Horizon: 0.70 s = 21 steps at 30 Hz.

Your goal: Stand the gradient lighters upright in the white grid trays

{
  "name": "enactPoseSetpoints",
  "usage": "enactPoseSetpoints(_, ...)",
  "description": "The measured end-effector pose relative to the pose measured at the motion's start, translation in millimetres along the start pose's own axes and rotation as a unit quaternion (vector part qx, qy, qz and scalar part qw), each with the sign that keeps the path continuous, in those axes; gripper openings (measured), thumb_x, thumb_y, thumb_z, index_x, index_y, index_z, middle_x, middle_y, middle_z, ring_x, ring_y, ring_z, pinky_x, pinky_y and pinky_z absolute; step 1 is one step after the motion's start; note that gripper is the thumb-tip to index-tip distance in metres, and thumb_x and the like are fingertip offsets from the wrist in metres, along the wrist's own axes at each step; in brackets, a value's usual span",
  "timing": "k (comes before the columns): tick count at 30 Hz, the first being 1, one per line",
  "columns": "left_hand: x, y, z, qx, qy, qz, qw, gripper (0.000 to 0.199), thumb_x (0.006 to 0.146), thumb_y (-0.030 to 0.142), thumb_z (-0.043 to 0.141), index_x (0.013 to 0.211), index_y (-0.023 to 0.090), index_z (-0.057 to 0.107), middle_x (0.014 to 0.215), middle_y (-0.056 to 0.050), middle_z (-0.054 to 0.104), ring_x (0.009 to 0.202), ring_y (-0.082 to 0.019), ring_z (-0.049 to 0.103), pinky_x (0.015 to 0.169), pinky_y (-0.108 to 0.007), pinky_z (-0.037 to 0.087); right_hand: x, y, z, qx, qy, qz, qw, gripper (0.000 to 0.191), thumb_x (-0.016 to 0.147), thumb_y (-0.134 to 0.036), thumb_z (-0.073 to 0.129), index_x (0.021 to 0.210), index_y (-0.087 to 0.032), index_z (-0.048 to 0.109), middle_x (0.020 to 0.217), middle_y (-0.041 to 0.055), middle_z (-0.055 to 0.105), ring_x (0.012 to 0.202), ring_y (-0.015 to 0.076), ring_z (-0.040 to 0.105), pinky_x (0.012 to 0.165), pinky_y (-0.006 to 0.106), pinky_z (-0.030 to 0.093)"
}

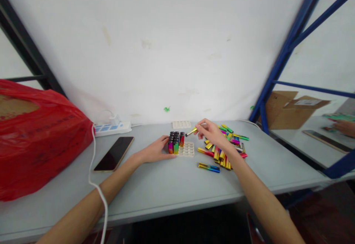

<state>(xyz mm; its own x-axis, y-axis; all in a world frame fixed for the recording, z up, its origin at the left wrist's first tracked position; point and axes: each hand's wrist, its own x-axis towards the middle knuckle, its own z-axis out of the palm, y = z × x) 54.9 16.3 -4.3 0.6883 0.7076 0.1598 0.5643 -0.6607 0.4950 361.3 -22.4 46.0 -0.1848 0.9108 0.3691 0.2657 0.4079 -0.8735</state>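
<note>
Yellow lighter [190, 132] pinched by right fingers [202, 127], left fingers [163, 139] (partly hidden) beside upright lighters [175, 147], grip unclear

Light bright, even, diffuse; source out of view. Wall [177, 51] beyond the left hand [155, 150] and right hand [208, 131] pale, slightly grey. Shadows near hands faint, soft-edged. Small glints on metallic lighters [217, 154] beside the right hand. Space under tabletop [166, 188], nearer than both hands, almost black. Wide-angle distortion: blue post [290, 47], well right of the right hand, leans outward. Fine detail between hands soft.
</note>
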Motion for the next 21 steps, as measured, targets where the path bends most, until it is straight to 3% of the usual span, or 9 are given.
enactPoseSetpoints(4, 0, 1, -0.3, 0.001, 0.004, -0.003, 1.0, 0.082, 0.084, 0.068, 0.078, 0.149, 0.021, 0.057, 0.154, -0.016, 0.056, 0.14, -0.039, 0.057, 0.125, -0.051, 0.043, 0, -4, 6, 0.167, 0.051, 0.029, 0.984, 0.043, 0.081, -0.05, 0.086, 0.09, -0.024, 0.053, 0.094, 0.0072, 0.081, 0.084, 0.0204, 0.078, 0.087, 0.038, 0.062)
enactPoseSetpoints(8, -1, 0, -0.4, -0.003, 0.009, 0.003, 1.0, 0.081, 0.085, 0.068, 0.078, 0.147, 0.019, 0.059, 0.152, -0.016, 0.059, 0.138, -0.039, 0.059, 0.124, -0.05, 0.044, -1, -11, 9, 0.27, 0.055, 0.067, 0.959, 0.048, 0.075, -0.033, 0.09, 0.112, -0.024, 0.06, 0.098, 0.0022, 0.077, 0.095, 0.0236, 0.08, 0.099, 0.042, 0.062)
enactPoseSetpoints(12, -1, -1, 0.1, -0.003, 0.008, 0.005, 1.0, 0.082, 0.085, 0.07, 0.076, 0.147, 0.019, 0.059, 0.154, -0.015, 0.057, 0.138, -0.038, 0.058, 0.124, -0.048, 0.044, -4, -15, 13, 0.275, 0.031, 0.097, 0.956, 0.051, 0.074, -0.027, 0.088, 0.119, -0.025, 0.063, 0.092, -0.0026, 0.067, 0.086, 0.0206, 0.079, 0.094, 0.041, 0.063)
enactPoseSetpoints(15, 0, -1, 0.5, -0.004, 0.004, 0.0, 1.0, 0.082, 0.085, 0.07, 0.076, 0.147, 0.019, 0.059, 0.153, -0.015, 0.057, 0.138, -0.038, 0.059, 0.124, -0.048, 0.044, -4, -13, 16, 0.243, 0.023, 0.102, 0.964, 0.042, 0.077, -0.041, 0.088, 0.105, -0.022, 0.064, 0.087, -0.0036, 0.062, 0.075, 0.0152, 0.072, 0.081, 0.034, 0.06)
enactPoseSetpoints(18, 0, -1, 0.8, -0.007, 0.008, 0.001, 1.0, 0.083, 0.085, 0.07, 0.077, 0.148, 0.02, 0.059, 0.153, -0.015, 0.057, 0.139, -0.039, 0.058, 0.124, -0.048, 0.044, -4, -11, 19, 0.204, -0.003, 0.088, 0.975, 0.049, 0.082, -0.064, 0.08, 0.091, -0.02, 0.061, 0.077, -0.0053, 0.054, 0.058, 0.0087, 0.053, 0.058, 0.026, 0.044)
enactPoseSetpoints(21, -1, -1, 0.9, -0.009, 0.01, 0.002, 1.0, 0.082, 0.085, 0.07, 0.077, 0.147, 0.021, 0.059, 0.152, -0.015, 0.058, 0.138, -0.039, 0.059, 0.124, -0.049, 0.044, -4, -9, 21, 0.123, -0.043, 0.08, 0.988, 0.055, 0.09, -0.077, 0.063, 0.083, -0.023, 0.053, 0.064, -0.0085, 0.041, 0.051, 0.0091, 0.035, 0.052, 0.026, 0.028)
